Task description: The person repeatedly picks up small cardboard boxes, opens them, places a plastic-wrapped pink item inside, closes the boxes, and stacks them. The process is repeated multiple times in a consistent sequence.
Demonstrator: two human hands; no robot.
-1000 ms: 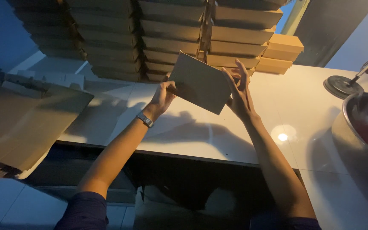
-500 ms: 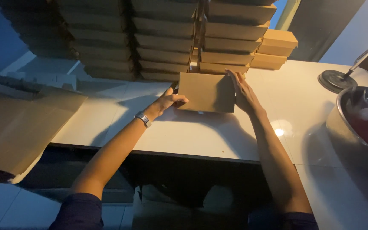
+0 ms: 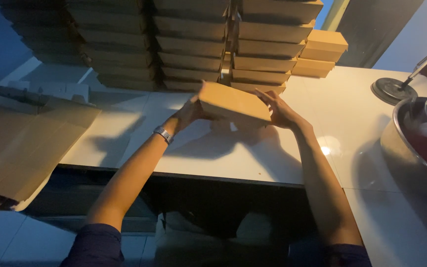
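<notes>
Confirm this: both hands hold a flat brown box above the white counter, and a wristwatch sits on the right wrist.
Not quite. The wristwatch is on the left wrist, as the head view shows. The rest holds: the left hand and right hand hold the flat brown box above the white counter.

Single head-worn view looked down and forward from above the person's outstretched arms, fairly near, facing the white counter (image 3: 273, 163) and the stacked cardboard boxes (image 3: 193, 44) at its back.
</notes>
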